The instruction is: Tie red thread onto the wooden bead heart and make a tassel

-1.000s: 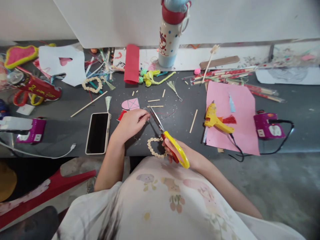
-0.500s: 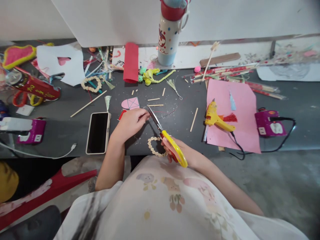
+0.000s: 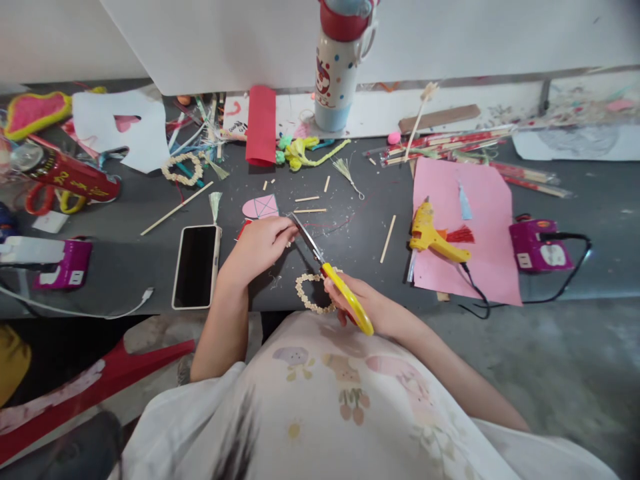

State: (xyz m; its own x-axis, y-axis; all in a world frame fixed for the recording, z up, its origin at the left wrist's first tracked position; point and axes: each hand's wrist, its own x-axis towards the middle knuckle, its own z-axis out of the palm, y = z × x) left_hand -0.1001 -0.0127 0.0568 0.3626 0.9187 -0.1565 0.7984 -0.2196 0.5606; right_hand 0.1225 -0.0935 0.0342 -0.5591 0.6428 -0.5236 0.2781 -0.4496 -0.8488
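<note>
Mid-frame, fingers of my right hand (image 3: 383, 312) grip the scissors (image 3: 327, 272). Those of my left hand (image 3: 260, 245) pinch shut by the blades.

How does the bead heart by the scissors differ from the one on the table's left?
The near bead heart lies at the table's front edge, partly hidden under the right hand holding the scissors; the far bead heart lies wholly in view, untouched. The near one rests on bare dark table; the far one lies across a teal stick. Both are cream bead loops of similar size.
</note>
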